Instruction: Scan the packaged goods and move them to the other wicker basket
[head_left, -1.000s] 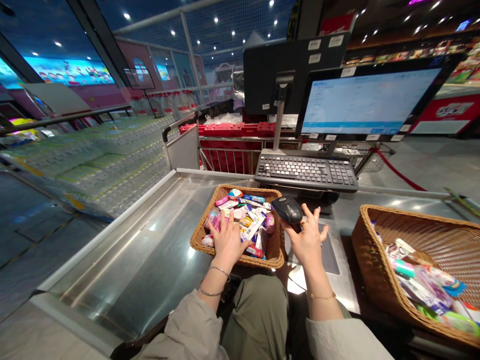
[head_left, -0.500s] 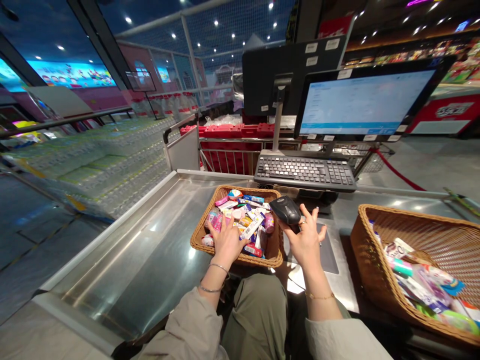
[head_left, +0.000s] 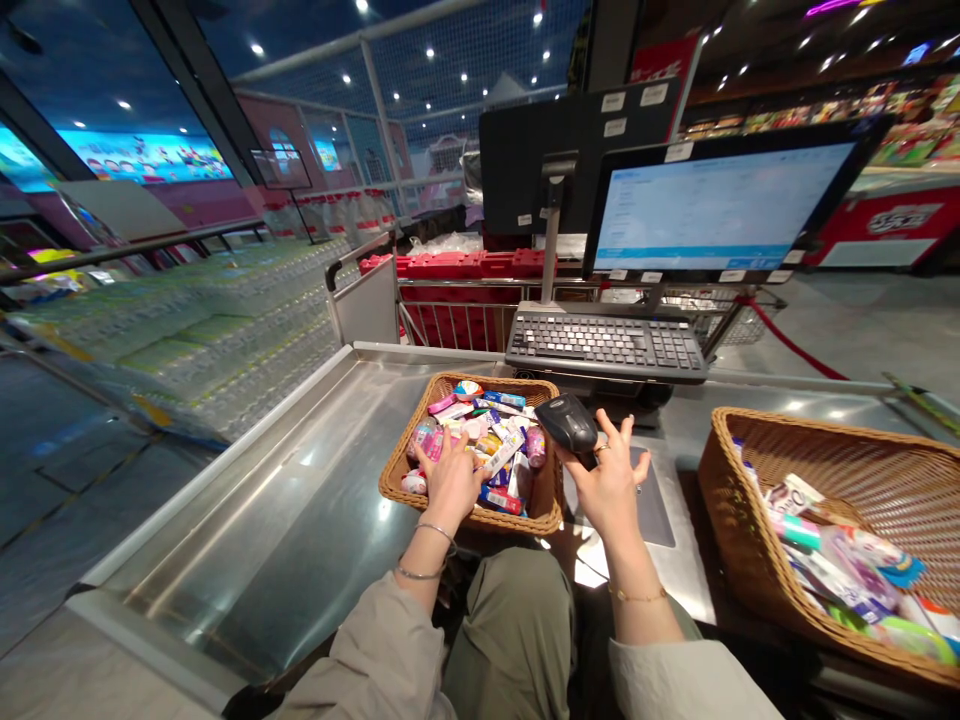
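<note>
My left hand [head_left: 452, 480] rests on the packets at the near left of a small wicker basket [head_left: 394, 490], its fingers stretched out and apart. Small sweets and snack packs fill that basket. A white pack [head_left: 506, 452] with a barcode lies just right of my left hand, and a red-and-blue pack [head_left: 501, 500] lies nearer the rim. In my right hand [head_left: 609, 475] is a black barcode scanner [head_left: 568, 422], its head over the basket's right edge. The scanner's handle is mostly hidden by my hand, with some of my fingers raised off it.
A larger wicker basket [head_left: 712, 500] with mixed packets stands at the right. Behind the small basket are a keyboard [head_left: 607, 340] and a lit monitor [head_left: 720, 210]. The steel counter [head_left: 300, 500] has a raised rim at the left. Stacked bottles [head_left: 217, 310] stand beyond it.
My left thumb has drawn in closer to the other fingers over the packets. The scanner and my right hand have hardly moved; the view has shifted slightly.
</note>
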